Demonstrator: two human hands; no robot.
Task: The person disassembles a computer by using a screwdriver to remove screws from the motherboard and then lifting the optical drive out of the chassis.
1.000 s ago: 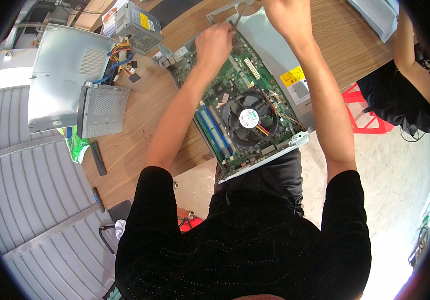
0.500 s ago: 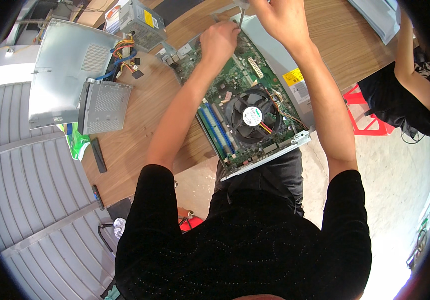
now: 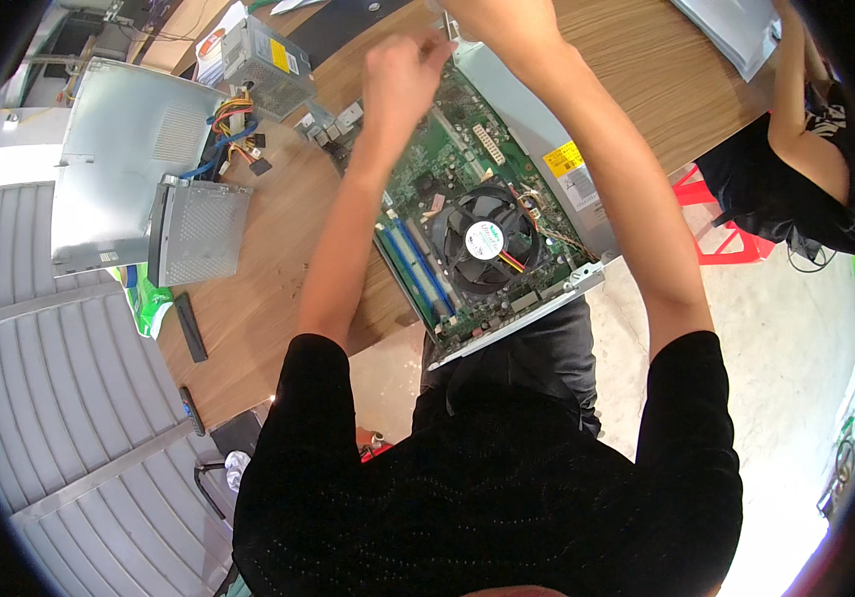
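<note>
A green motherboard (image 3: 427, 149) lies in a silver metal computer case tray (image 3: 522, 109), whose near end rests over my lap. On the board sits a black cooling fan (image 3: 488, 239), with blue memory slots (image 3: 417, 267) to its left. My left hand (image 3: 402, 85), slightly blurred, is closed over the board's far end, thumb and fingers pinched together; what they hold is hidden. At the top edge, my right hand (image 3: 509, 25) is partly cut off. Beside it, a screwdriver's thin metal shaft (image 3: 450, 27) points down near my left fingertips; its handle is out of view.
A power supply (image 3: 266, 68) with bundled cables (image 3: 235, 129), a metal cover panel (image 3: 114, 164) and a drive cage (image 3: 198, 231) occupy the table's left. A black strip (image 3: 190, 326) lies nearer. To the right, another person's arm (image 3: 795, 119) shows above a red stool (image 3: 731, 239).
Both hands have shifted left and toward the far end, the right one further out of the picture. The screwdriver shaft has moved left with it. The whole scene has shifted slightly left.
</note>
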